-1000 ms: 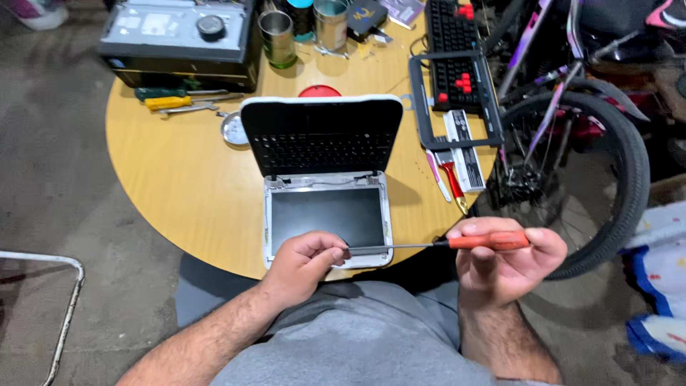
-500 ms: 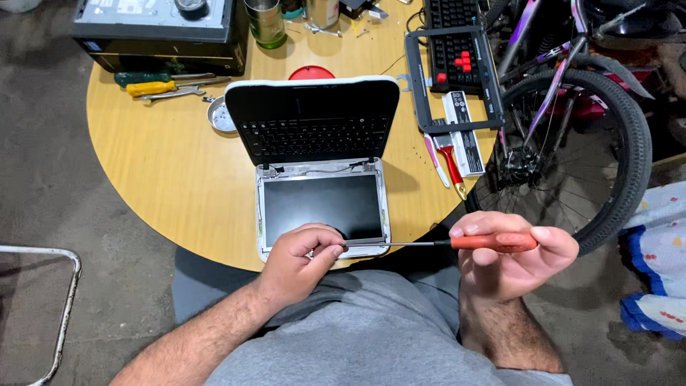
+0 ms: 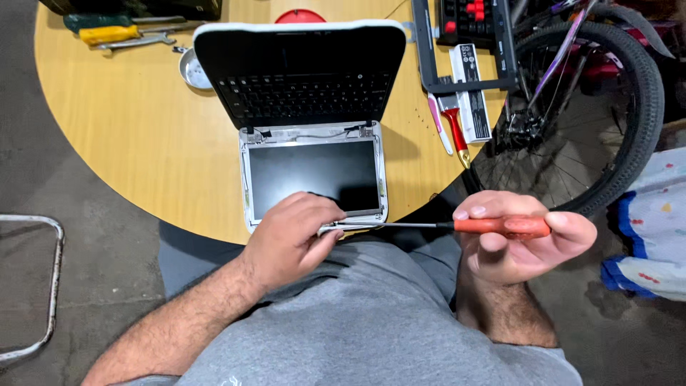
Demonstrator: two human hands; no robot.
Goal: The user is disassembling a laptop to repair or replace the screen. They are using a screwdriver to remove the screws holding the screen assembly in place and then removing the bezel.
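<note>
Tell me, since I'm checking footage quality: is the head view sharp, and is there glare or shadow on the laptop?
Head view: sharp, evenly lit; the laptop screen is dark and glare-free, with a soft shadow by the left hand; the right hand and orange-handled screwdriver are unblurred.

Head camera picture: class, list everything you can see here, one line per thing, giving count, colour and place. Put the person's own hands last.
Table: one, round, yellow wood, upper left and centre.
Small laptop: one, white shell, black keyboard and dark screen, open on the table, screen nearest the person.
Screwdriver: one, orange handle, thin metal shaft, held level at the laptop's near edge.
Yellow-handled tool: one, table's far left.
Metal dish: one, silver, left of the keyboard.
Brush: one, red handle, table's right edge.
Bicycle wheel: one, black tyre, right of the table.
Metal frame: one, white, on the floor at left.
Left hand: at the screen's near edge, fingers by the shaft tip.
Right hand: gripping the screwdriver handle.
</note>
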